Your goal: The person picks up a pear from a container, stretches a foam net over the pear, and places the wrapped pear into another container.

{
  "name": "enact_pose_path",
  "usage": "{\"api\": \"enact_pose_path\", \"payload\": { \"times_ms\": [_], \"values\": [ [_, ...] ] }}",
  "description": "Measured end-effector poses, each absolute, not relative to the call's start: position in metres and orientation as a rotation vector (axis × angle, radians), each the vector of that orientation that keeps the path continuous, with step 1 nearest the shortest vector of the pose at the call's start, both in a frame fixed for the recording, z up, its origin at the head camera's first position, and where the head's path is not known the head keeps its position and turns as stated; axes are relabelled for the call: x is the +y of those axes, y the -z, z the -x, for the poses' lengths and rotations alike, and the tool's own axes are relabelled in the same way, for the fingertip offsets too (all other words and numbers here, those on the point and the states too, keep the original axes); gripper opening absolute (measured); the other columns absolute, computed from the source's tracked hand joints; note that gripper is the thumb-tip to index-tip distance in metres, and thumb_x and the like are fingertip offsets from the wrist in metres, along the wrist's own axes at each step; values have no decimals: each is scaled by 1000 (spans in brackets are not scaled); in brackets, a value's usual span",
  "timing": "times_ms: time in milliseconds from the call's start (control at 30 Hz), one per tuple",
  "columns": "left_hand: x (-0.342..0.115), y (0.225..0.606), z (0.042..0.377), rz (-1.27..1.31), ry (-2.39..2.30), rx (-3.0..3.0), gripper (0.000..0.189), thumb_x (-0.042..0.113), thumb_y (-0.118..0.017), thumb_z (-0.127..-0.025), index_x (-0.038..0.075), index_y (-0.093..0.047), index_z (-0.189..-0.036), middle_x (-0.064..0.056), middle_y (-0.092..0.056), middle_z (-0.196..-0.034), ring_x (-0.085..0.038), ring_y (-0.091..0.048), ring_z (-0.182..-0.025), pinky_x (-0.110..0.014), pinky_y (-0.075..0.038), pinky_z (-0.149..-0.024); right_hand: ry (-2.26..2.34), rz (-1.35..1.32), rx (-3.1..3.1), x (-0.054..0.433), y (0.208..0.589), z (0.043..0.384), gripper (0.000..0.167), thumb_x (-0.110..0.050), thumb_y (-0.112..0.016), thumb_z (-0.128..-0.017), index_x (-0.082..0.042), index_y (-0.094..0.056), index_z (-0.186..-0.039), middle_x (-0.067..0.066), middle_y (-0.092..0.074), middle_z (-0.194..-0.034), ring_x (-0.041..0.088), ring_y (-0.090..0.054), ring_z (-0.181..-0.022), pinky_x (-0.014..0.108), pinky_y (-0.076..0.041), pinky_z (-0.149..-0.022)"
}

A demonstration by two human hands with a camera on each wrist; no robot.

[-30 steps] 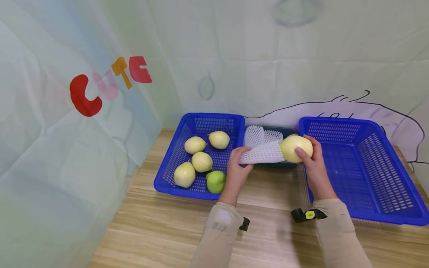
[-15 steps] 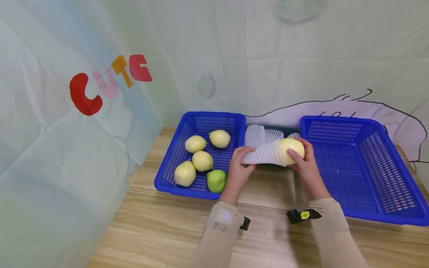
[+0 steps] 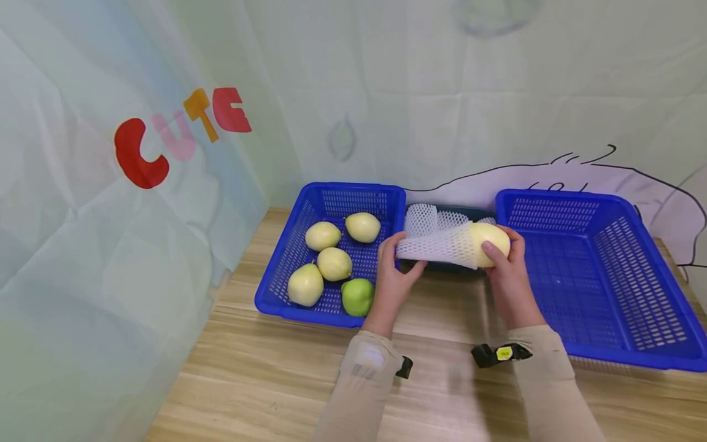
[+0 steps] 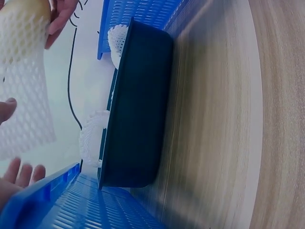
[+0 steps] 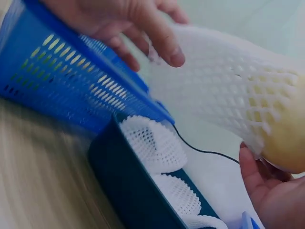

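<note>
A pale yellow pear (image 3: 496, 236) lies in my right hand (image 3: 510, 285), thumb across its near side and fingers around its far end. Over the pear's left part stretches a white foam net sleeve (image 3: 436, 247), its mesh spread on the fruit in the right wrist view. My left hand (image 3: 392, 285) is at the sleeve's narrow left end. Its thumb (image 5: 167, 50) and fingers stand apart around that end, and the left wrist view shows the fingertips (image 4: 26, 172) spread. Below and behind the sleeve sits a dark green box (image 4: 138, 105) with several more foam sleeves (image 5: 155, 143).
At the left, a blue basket (image 3: 274, 288) holds several pale pears (image 3: 305, 285) and a greener fruit (image 3: 358, 297). Another blue basket (image 3: 569, 294) stands at the right. All rest on a wooden table (image 3: 248, 380) before a printed cloth backdrop (image 3: 386, 92).
My right hand has brought the pear left into the sleeve, then slightly up and right. The sleeve covers more of the pear. My left fingers have drawn back and spread at its narrow end.
</note>
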State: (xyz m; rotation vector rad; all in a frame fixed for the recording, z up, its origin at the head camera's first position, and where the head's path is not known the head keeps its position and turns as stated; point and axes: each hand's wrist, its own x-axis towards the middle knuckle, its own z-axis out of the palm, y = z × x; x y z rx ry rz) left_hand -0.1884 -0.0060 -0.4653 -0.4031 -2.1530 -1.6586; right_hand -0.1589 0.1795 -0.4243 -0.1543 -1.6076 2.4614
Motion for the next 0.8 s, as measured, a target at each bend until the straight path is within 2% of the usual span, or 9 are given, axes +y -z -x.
{"api": "enact_pose_path", "payload": {
  "times_ms": [100,167,233,333,467,567,700,733,800],
  "values": [
    [-6,465,188,329,1760,-2122,71,13,-77,-75,3,-38,-133,-15,-43,-128,-25,-41,-120,-35,-41,-94,-2600,102,-1345,181,427,159,30,-16,-50,-95,-21,-31,-118,1,-44,-115,11,-52,-92,22,-44,-73],
    [-6,465,188,300,1824,-2113,72,15,-78,-75,2,-36,-133,-16,-44,-128,-26,-42,-120,-36,-41,-94,-2709,30,-1186,182,431,160,28,-18,-48,-96,-20,-32,-119,2,-48,-113,12,-54,-92,25,-46,-74],
    [-6,464,187,296,1879,-2127,66,15,-76,-76,1,-39,-129,-16,-49,-125,-25,-46,-116,-36,-42,-93,-2825,-66,-1043,182,435,159,25,-19,-42,-98,-18,-36,-122,3,-53,-112,15,-55,-94,29,-47,-77],
    [-8,463,186,369,1917,-2199,50,17,-72,-81,2,-50,-122,-13,-58,-117,-22,-53,-109,-37,-43,-90,-2970,-194,-917,176,441,158,29,-20,-34,-100,-16,-43,-128,4,-54,-116,18,-54,-102,33,-46,-84],
    [-11,438,173,514,1894,-2307,36,14,-66,-86,-4,-56,-116,-20,-61,-111,-30,-55,-107,-45,-42,-92,-3048,-252,-941,161,446,156,33,-22,-32,-101,-16,-43,-131,4,-52,-121,18,-52,-107,34,-45,-88],
    [-13,423,164,553,1916,-2288,46,25,-63,-89,-9,-52,-118,-27,-59,-110,-37,-54,-106,-46,-42,-92,-3033,-210,-1055,148,447,154,30,-21,-34,-100,-17,-40,-129,1,-52,-118,15,-52,-105,34,-44,-89],
    [-13,427,163,539,2015,-2193,72,52,-59,-83,-9,-48,-121,-28,-60,-107,-36,-57,-98,-35,-46,-86,-2976,-63,-1257,137,448,151,24,-18,-40,-98,-20,-32,-121,-2,-50,-113,11,-52,-99,31,-40,-88],
    [-13,427,163,527,2037,-2179,74,53,-59,-83,-10,-48,-122,-28,-60,-106,-36,-57,-96,-32,-47,-84,-2956,-18,-1310,135,447,150,25,-18,-42,-98,-21,-30,-119,-3,-49,-113,11,-51,-97,31,-39,-87],
    [-12,427,163,495,2066,-2169,67,44,-62,-85,-10,-48,-121,-28,-60,-105,-34,-58,-95,-29,-48,-81,-2930,58,-1379,133,446,150,27,-17,-45,-97,-22,-27,-116,-3,-46,-113,10,-51,-94,29,-39,-84]
  ]
}}
